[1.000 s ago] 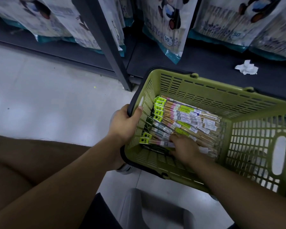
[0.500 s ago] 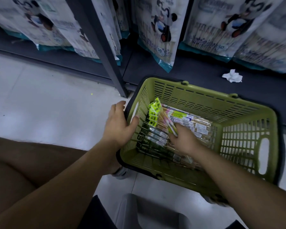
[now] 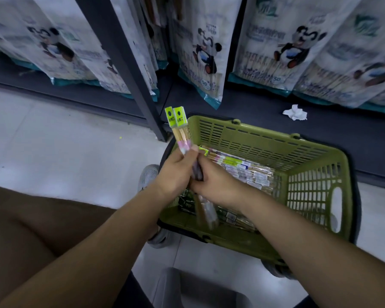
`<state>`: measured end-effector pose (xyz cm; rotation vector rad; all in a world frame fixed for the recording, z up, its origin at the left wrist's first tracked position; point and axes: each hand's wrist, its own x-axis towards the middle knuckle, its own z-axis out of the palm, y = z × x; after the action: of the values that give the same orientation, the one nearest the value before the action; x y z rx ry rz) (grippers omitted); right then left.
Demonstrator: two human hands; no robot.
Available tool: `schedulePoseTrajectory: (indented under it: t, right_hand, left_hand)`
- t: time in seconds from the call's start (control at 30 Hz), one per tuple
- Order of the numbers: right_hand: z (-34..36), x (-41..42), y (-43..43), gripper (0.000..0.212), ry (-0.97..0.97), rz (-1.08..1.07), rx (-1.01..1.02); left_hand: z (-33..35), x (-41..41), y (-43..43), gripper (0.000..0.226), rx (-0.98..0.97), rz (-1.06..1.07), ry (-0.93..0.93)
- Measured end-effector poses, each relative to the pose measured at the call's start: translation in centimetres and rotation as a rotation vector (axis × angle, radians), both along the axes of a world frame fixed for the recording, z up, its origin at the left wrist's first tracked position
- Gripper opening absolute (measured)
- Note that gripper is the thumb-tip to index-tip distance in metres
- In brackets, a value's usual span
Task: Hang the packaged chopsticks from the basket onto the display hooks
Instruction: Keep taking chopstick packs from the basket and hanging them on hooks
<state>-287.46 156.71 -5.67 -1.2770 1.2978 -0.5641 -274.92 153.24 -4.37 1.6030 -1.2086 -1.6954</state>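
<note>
Chopstick packs lifted clear of the basket, both hands on them.

Your left hand (image 3: pixel 176 172) grips a small bundle of chopstick packs (image 3: pixel 180 130) over the left edge of the green basket (image 3: pixel 253 138). The green header tabs point up, prob. so the hang holes lead toward a hook. Your right hand (image 3: pixel 218 183) is wrapped round the bundle's lower part, steadying it. Loose packs (image 3: pixel 242 167) lie flat inside the basket. No hooks in view; panda bags (image 3: pixel 206 58) hang behind the basket.

1 green basket (image 3: pixel 253 141) and what surrounds it
2 chopstick packs (image 3: pixel 178 127) above its left rim, in the left hand (image 3: pixel 176 172) and right hand (image 3: pixel 216 182); 1 overlapping stack (image 3: pixel 245 168) inside, uncountable; 1 crumpled tissue (image 3: pixel 295 112) behind it.
</note>
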Motion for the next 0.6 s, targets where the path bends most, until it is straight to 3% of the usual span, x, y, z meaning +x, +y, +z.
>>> schedulePoseTrajectory:
  t: [0.07, 0.13, 0.2, 0.27, 0.37, 0.47, 0.6]
  right_hand:
    - [-0.9, -0.4, -0.3, 0.038, 0.031, 0.104, 0.103]
    - [-2.7, -1.6, -0.3, 0.056, 0.155, 0.162, 0.199]
    - [-5.0, -3.3, -0.2, 0.053, 0.31, 0.12, 0.219]
    - [-7.6, -5.4, 0.0, 0.044, 0.516, 0.031, 0.17]
    - [-10.3, -7.5, -0.1, 0.067, 0.745, 0.014, 0.165]
    - [-12.2, -7.5, -0.2, 0.082, 0.908, 0.137, 0.203]
    - [-13.3, -7.4, -0.7, 0.073, 0.969, 0.09, 0.124]
  left_hand:
    - [-0.2, 0.3, -0.6, 0.034, 0.015, 0.161, -0.004]
    - [-0.3, 1.2, -1.7, 0.032, -0.008, 0.268, 0.008]
    - [-0.3, 1.9, -2.6, 0.03, -0.027, 0.317, 0.068]
    - [-0.6, 2.5, -3.0, 0.031, -0.044, 0.298, 0.067]
    - [-1.2, 2.5, -2.7, 0.034, -0.038, 0.259, 0.078]
    - [-1.5, 2.5, -2.7, 0.032, -0.04, 0.245, 0.085]
    - [-2.0, 2.4, -2.8, 0.034, -0.062, 0.238, 0.076]
